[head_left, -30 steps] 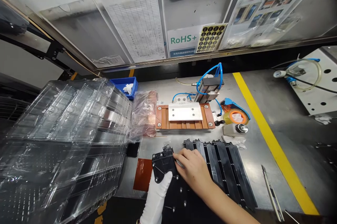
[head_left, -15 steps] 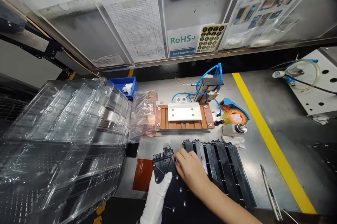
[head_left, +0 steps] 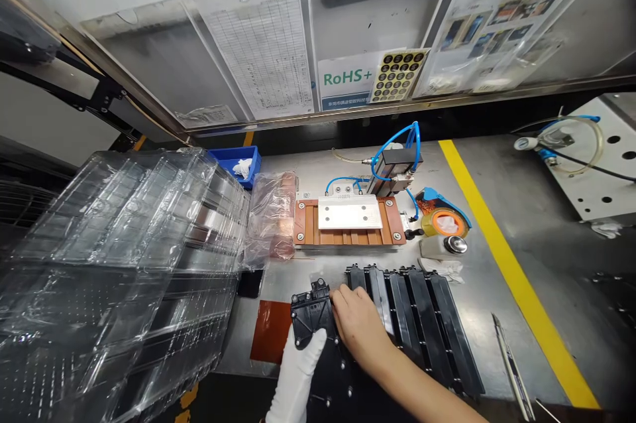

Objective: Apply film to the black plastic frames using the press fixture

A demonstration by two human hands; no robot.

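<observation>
In its white glove, my left hand (head_left: 299, 363) grips a long black plastic part (head_left: 312, 311) by its left side, thumb lying across the front. Small round fittings dot the part's top and edges, and its lower end runs down into dark surroundings. My bare right hand (head_left: 358, 325) is closed at the part's upper right edge, fingertips against it; whatever they pinch is hidden. Just right of that hand, several long black plastic strips (head_left: 421, 310) lie side by side on the metal bench (head_left: 477, 337).
Behind the hands stands a brown and silver fixture (head_left: 348, 214) with blue air tubes. Stacked clear trays (head_left: 149, 224) fill the left. A tape roll (head_left: 446, 221), a pump bottle (head_left: 442, 248) and tweezers (head_left: 511, 366) lie to the right; a reddish-brown sheet (head_left: 269, 332) lies left.
The view has shifted slightly. The right hand's fingers have drawn in a little at the part's edge; the left hand keeps its grip.
</observation>
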